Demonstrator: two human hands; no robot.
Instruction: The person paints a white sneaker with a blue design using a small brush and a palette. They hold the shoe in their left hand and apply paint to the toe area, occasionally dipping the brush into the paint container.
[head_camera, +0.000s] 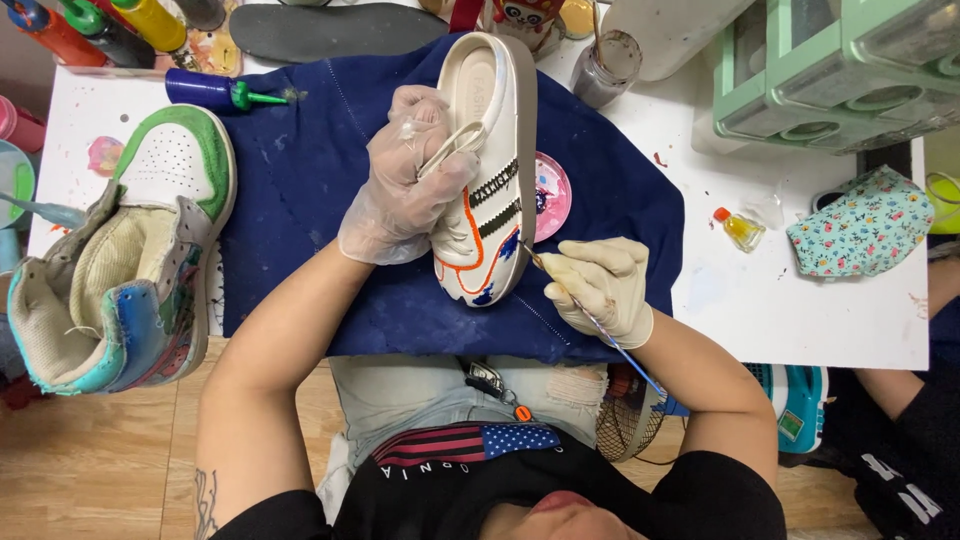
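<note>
Our right fingers (590, 285), in a cream glove, are closed around a thin paintbrush (590, 315), its tip touching the toe side of the white shoe (490, 170). Our left fingers (420, 150), in a clear glove, are wrapped around the middle of that shoe, holding it tilted on its side above the blue cloth (320, 170). The shoe carries black stripes, an orange outline and blue patches just beside the brush tip. A pink paint dish (555, 195) lies just beyond the right fingers, partly hidden behind the shoe. A glass jar (605, 65) stands farther out on the white surface (780, 300). Well to the outside of the left fingers rests a green-and-white high-top sneaker (130, 260), with a blue squeeze bottle (215, 92) beyond it.
</note>
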